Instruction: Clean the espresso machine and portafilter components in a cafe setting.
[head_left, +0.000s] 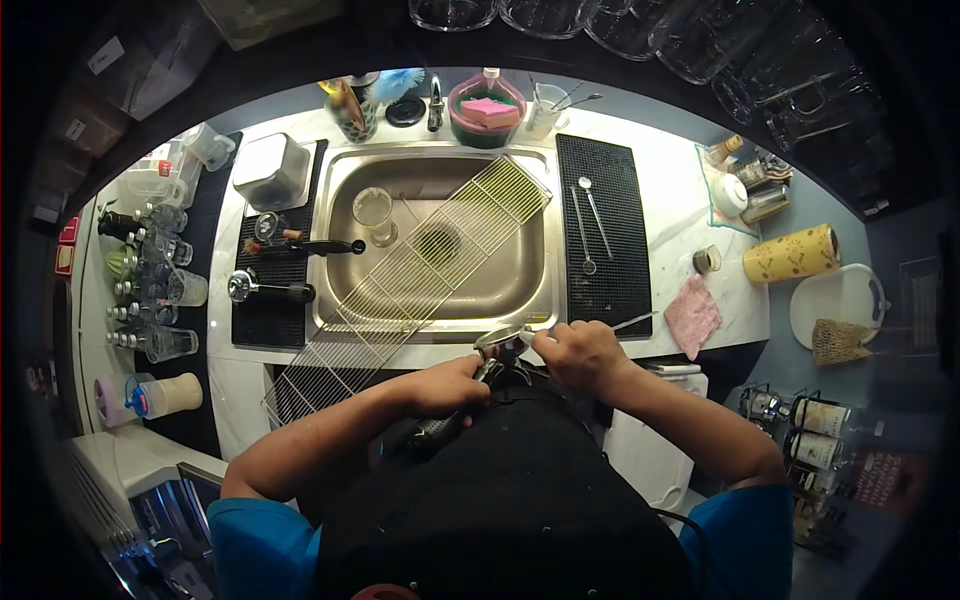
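Note:
My left hand (450, 382) is closed around the dark handle of an espresso portafilter (501, 341), whose metal basket end lies just beyond the counter's front edge, close to my apron. My right hand (585, 356) grips a slim tool with a pale end (532, 337) that meets the basket's rim; a thin metal shaft sticks out to the right of the fist. What the tool is, I cannot tell. Ahead of both hands is a stainless steel sink (517, 281) with a wire rack (409, 283) laid diagonally across it. A glass (373, 214) stands in the sink.
A second portafilter (270, 288) and a black-handled brush (315, 247) lie on the left mat. Two long spoons (592, 217) rest on the right mat (622, 292). Beside it are a pink cloth (693, 316) and a small glass (706, 259). Glass bottles (165, 251) line the left side.

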